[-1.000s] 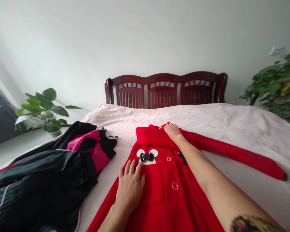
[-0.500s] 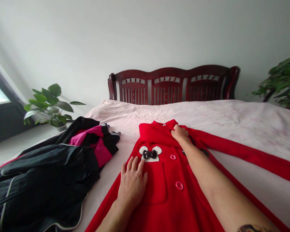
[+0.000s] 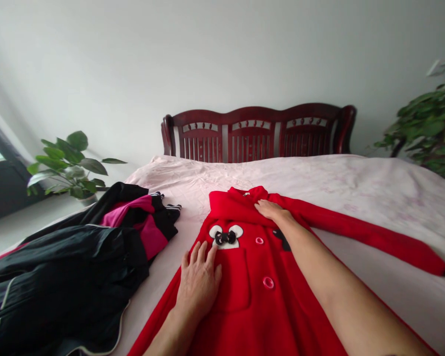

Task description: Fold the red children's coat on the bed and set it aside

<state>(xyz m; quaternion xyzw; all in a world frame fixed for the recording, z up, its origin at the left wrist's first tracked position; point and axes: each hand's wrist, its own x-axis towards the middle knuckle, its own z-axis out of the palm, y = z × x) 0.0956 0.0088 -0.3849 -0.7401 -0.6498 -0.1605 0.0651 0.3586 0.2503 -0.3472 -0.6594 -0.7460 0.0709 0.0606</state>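
Note:
A red coat lies spread on the bed, with large ring-shaped buttons and a black-and-white bow patch above a pocket. One sleeve crosses the coat's upper front; the other sleeve stretches out to the right. My left hand rests flat on the coat beside the pocket, fingers spread, just below the bow patch. Near the collar, my right hand lies on the folded-over red cloth with its fingers stretched out. My right forearm covers part of the coat's right side.
A pile of black and magenta clothes lies on the left of the bed. The pink-white sheet reaches back to a dark wooden headboard. Potted plants stand at left and right.
My right hand's fingers have loosened from a closed grip on the red cloth and now lie flatter. My left hand stays in place on the coat. The view has shifted slightly right.

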